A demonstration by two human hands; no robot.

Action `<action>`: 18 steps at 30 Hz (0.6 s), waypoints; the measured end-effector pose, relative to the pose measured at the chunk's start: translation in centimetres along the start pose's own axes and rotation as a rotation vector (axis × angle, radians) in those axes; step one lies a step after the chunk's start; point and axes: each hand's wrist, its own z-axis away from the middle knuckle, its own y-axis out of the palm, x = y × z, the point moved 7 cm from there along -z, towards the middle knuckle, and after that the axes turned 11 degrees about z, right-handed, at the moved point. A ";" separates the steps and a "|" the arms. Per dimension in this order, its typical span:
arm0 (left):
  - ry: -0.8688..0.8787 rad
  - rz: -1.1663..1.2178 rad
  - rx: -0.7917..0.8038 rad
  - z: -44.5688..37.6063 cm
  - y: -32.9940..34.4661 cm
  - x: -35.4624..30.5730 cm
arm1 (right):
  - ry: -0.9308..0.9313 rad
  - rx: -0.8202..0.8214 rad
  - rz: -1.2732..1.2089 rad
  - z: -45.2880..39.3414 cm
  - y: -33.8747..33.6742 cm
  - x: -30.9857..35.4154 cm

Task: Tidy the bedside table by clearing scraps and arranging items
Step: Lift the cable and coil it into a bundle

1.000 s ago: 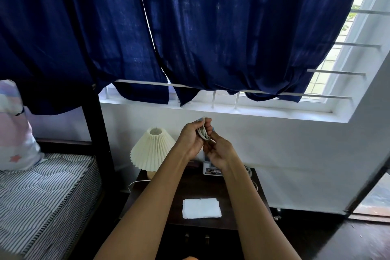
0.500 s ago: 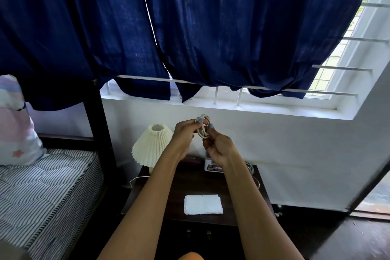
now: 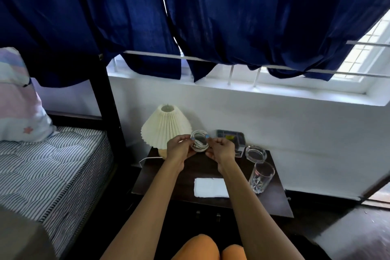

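White cable [image 3: 199, 143] coiled into a small ring — pinched by left hand [image 3: 179, 149] and right hand [image 3: 222, 150] above dark bedside table [image 3: 274, 202] under blue curtains [image 3: 190, 12].

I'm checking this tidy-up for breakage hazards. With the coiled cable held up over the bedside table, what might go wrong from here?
1. The tall glass stands near the table's right edge, close to the right hand; a careless sweep of that arm may topple it.
2. The coiled cable is only pinched between both hands, left hand included; if released loosely, it may spring open.
3. The glass ashtray sits just behind the glass, so they might knock together.
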 end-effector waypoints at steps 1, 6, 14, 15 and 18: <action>-0.012 -0.008 -0.018 -0.5 -1.1 1.0 | 0.022 -0.001 0.013 -0.4 0.4 -1.3; -0.072 -0.051 -0.138 -3.0 -6.9 5.8 | 0.103 0.048 0.113 -2.1 3.3 -8.1; -0.096 -0.181 -0.377 -6.8 -14.0 10.4 | 0.181 0.182 0.296 -4.8 8.3 -15.6; -0.095 -0.197 -0.396 -7.4 -14.5 10.7 | 0.172 0.192 0.323 -5.2 8.8 -15.9; -0.086 -0.274 -0.463 -9.4 -15.5 11.3 | 0.139 0.253 0.402 -6.5 10.4 -16.1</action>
